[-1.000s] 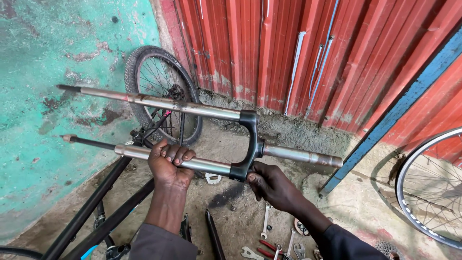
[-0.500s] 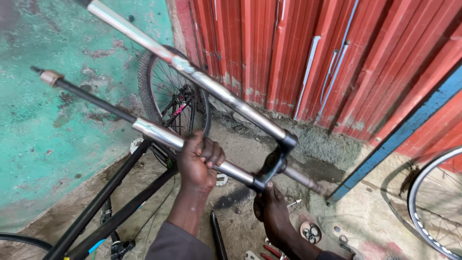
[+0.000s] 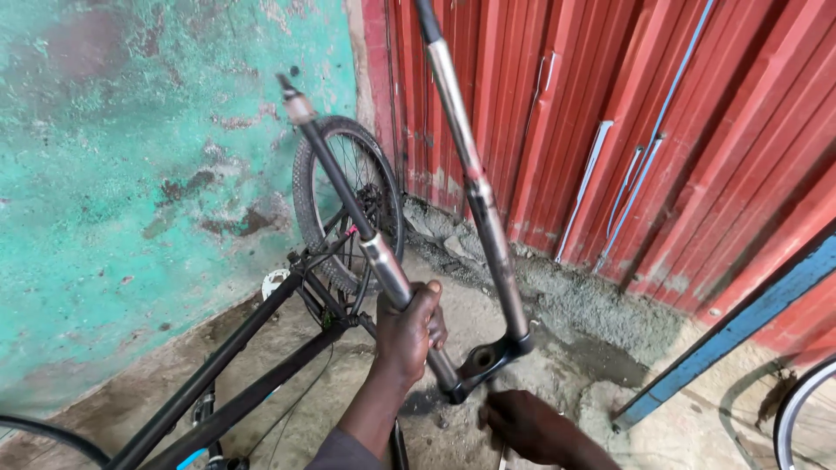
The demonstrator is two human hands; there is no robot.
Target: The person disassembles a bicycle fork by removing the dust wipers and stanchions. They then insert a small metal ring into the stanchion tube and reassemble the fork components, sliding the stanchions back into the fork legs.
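No packages, signs or screens appear in this workshop corner; the one possible label is a small light-blue patch on the black bicycle frame (image 3: 196, 457) (too small to make out) at the bottom edge.

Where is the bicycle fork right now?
In the head view, centre frame: the bicycle fork stands legs-up before the red metal wall, left hand gripping one leg.

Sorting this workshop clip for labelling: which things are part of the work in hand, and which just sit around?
In hand: suspension fork, gripped by left hand; right hand below its crown.

Around: black bike frame, rear wheel, another wheel, red metal sheeting.
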